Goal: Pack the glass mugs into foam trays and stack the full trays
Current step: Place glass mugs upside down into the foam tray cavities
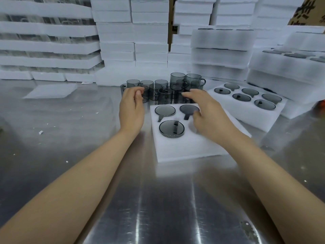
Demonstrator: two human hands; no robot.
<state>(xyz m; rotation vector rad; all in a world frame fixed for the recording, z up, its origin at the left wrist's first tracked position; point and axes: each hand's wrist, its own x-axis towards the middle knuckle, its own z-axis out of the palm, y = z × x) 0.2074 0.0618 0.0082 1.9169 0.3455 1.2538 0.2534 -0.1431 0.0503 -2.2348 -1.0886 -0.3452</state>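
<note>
Glass mugs point(163, 88): clustered at surface point(158, 199) far middle; three seated in nearer foam tray point(184, 148).
Handling: rigid, slick, breakable, likely light; grip round body or handle.
Hands: left hand point(131, 110), right hand point(209, 115) both empty, fingers loose.

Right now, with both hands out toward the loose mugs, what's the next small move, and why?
Probably take a loose mug from the cluster behind the near tray. The left hand and right hand hold nothing, and that tray shows only three seated mugs, while the right tray holds six.
</note>
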